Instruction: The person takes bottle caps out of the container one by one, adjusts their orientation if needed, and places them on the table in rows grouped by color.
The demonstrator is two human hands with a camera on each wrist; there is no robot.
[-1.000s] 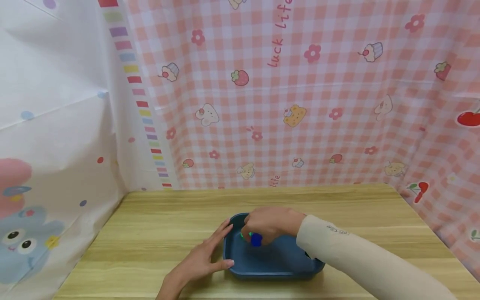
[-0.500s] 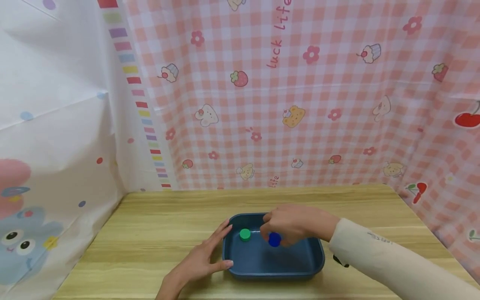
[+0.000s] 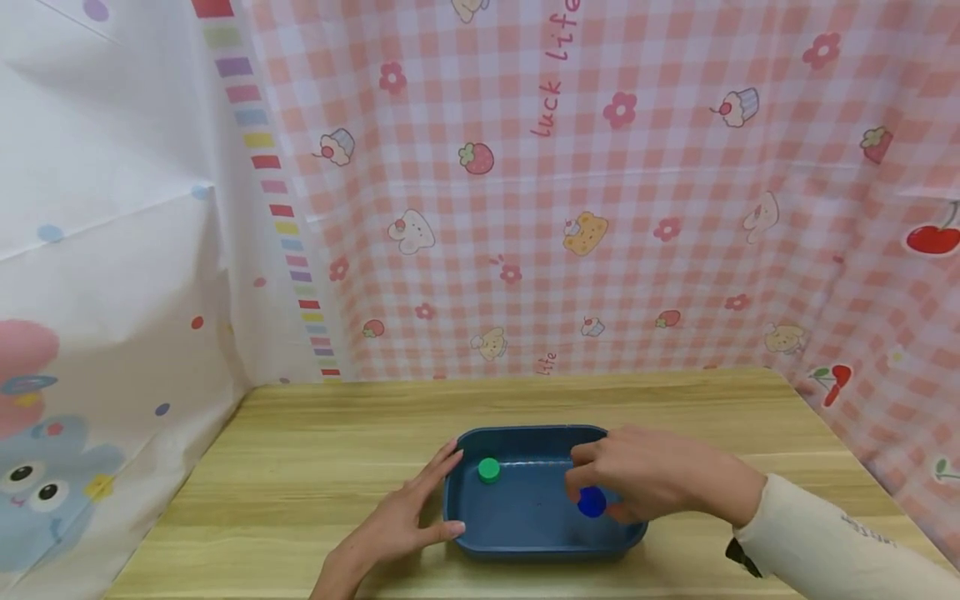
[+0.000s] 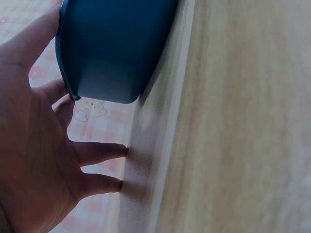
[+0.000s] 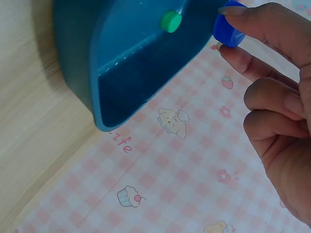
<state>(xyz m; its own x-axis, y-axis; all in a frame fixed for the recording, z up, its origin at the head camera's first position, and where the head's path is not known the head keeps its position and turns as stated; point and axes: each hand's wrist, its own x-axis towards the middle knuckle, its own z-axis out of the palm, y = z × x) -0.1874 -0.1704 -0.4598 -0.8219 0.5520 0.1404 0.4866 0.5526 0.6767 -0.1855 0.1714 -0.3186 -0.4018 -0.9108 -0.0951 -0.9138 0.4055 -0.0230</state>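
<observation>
A dark blue rectangular tray [image 3: 525, 525] with raised walls stands on the table. In its far left corner lies a green bottle cap [image 3: 489, 470], also visible in the right wrist view [image 5: 171, 22]. My right hand [image 3: 660, 471] pinches a blue bottle cap [image 3: 592, 502] between thumb and index finger, over the right part of the tray. The right wrist view shows this blue cap [image 5: 229, 24] held at the fingertips, with the other fingers curled in. My left hand [image 3: 401, 512] rests spread against the tray's left end, thumb and fingers touching the rim [image 4: 59, 48].
The wooden table [image 3: 322, 450] extends around the tray on all sides. A pink checked cloth [image 3: 525, 208] hangs behind it, and a white printed cloth [image 3: 142, 275] hangs at the left.
My right hand has moved rightward across the tray with the blue cap, uncovering the green cap. The left hand has stayed at the tray's left end.
</observation>
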